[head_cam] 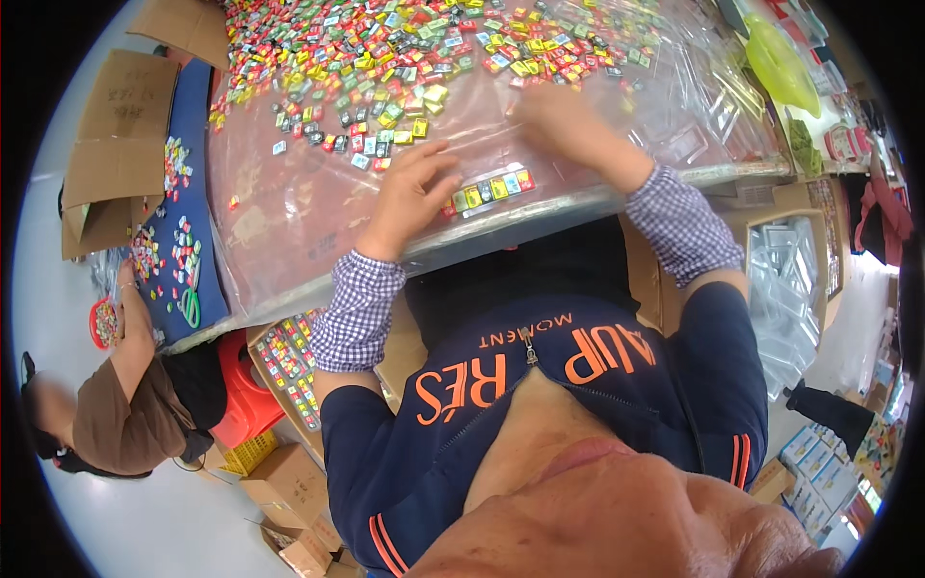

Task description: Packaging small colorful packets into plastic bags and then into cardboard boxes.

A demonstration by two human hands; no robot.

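Note:
My left hand point(413, 189) rests over the table, fingers apart, its thumb beside the left end of a short clear plastic tray point(498, 205). In that tray lies one row of several small blocks point(485, 192), coloured red, yellow, black and pale blue. Farther out, my right hand point(553, 121) is blurred above the near edge of a big heap of similar small blocks point(405, 43). Its fingertips are hidden, so whether it holds a block is unclear. Some loose blocks point(347, 130) lie scattered just beyond my left hand.
Clear plastic trays point(712, 119) lie right on the plastic-covered table point(289, 217). A carton point(824, 246) of clear cases stands lower right. Filled trays sit in a carton point(256, 343) lower left. Another person point(130, 412) works at left near green-handled scissors point(190, 307) and a red stool point(242, 397).

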